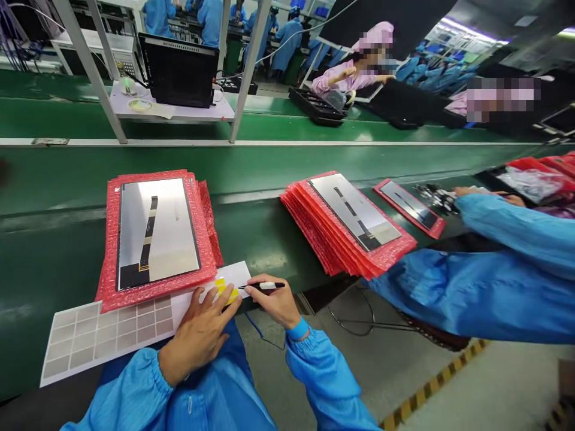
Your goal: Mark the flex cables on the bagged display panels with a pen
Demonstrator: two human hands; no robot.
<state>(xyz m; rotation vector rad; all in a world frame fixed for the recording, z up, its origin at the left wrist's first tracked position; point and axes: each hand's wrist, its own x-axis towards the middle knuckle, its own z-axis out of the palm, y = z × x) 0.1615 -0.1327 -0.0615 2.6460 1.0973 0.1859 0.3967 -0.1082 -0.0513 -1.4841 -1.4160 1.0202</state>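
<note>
My left hand (204, 326) lies with fingers spread over a sheet of stickers (110, 329), next to a few yellow stickers (221, 285) at its right end. In my right hand (276, 299) is a black and white pen (266, 286), its tip close to the yellow stickers. Whether the tip touches them is too small to tell. Just beyond my left hand, a display panel (173, 239) with a black ribbon cable rests on red bubble-wrap bags (209, 263), which overlap part of the sheet.
A second stack of red bags (314, 233) with a panel on top stands to the right, near a smaller panel (408, 206). A co-worker's blue sleeve (516, 227) reaches in at the right. A metal frame and shelf with a monitor (179, 69) stand across the green bench (265, 227).
</note>
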